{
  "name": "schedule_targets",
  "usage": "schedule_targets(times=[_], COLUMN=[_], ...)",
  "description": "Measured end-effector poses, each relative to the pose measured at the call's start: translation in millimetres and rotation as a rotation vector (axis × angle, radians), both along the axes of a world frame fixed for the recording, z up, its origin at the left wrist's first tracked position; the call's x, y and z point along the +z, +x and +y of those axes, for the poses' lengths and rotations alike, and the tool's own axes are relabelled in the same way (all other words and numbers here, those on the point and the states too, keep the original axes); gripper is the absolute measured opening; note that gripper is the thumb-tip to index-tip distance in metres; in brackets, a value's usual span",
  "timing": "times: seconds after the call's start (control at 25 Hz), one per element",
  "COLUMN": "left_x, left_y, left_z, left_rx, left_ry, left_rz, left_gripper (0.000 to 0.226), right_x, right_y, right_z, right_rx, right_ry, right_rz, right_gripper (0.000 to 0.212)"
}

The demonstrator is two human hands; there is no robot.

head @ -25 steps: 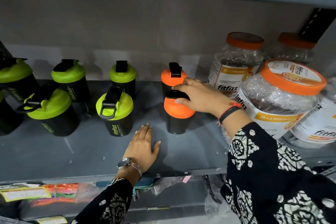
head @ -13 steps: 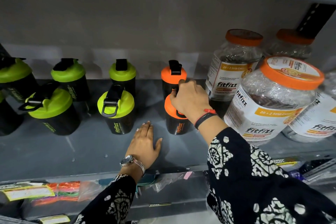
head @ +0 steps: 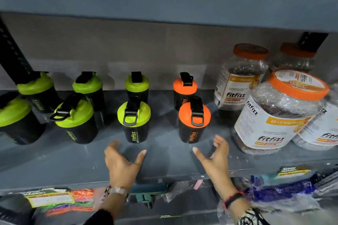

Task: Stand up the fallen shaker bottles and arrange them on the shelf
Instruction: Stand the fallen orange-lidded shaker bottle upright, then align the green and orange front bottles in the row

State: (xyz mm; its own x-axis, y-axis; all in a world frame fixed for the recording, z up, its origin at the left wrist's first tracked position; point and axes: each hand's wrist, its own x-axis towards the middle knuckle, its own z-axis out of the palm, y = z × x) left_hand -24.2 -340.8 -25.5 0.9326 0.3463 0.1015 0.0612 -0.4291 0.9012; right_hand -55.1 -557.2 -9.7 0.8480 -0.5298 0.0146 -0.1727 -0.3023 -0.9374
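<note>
Hovering over the grey metal shelf [head: 54,159] front edge: left hand [head: 121,162] and right hand [head: 214,157], both spread, fingers apart, empty. Just behind them stand the black shaker with lime-green lid [head: 134,120] and black shaker with orange lid [head: 193,120], upright, untouched. Second orange-lidded shaker [head: 184,90] and more green-lidded ones sit toward the back edge. Clear plastic orange-capped jars [head: 278,115] fill the right end.
</note>
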Motion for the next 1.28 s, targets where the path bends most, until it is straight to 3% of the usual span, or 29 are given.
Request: schedule_targets(times=[0.08,0.2,0.28,0.44,0.56,0.8,1.28], left_x=[6,6,3,1,0,0,2], left_y=[19,43,52,55,48,19,9], left_z=[0,-6,-9,-13,-10,3,6], left_rx=[-0.044,-0.074,-0.029,0.055,0.039,0.009,-0.046], left_ry=[-0.089,-0.17,-0.215,-0.167,-0.145,-0.076,-0.014], left_rz=[0.065,0.03,0.025,0.054,0.042,0.027,0.014], left_gripper=[0.106,0.122,0.117,0.074,0.062,0.061,0.073], right_x=[-2,-1,-5,-11,-11,-13,-13], right_y=[17,42,50,53,49,22,14], right_z=[10,18,23,28,27,35,38], right_rx=[0.053,0.022,-0.033,-0.091,-0.096,-0.092,-0.099], right_ry=[-0.008,0.001,0.006,-0.03,-0.043,-0.053,-0.106], right_rz=[0.015,-0.064,-0.073,-0.075,-0.081,-0.086,-0.037], right_gripper=[0.095,0.097,0.092,0.076,0.066,0.059,0.071])
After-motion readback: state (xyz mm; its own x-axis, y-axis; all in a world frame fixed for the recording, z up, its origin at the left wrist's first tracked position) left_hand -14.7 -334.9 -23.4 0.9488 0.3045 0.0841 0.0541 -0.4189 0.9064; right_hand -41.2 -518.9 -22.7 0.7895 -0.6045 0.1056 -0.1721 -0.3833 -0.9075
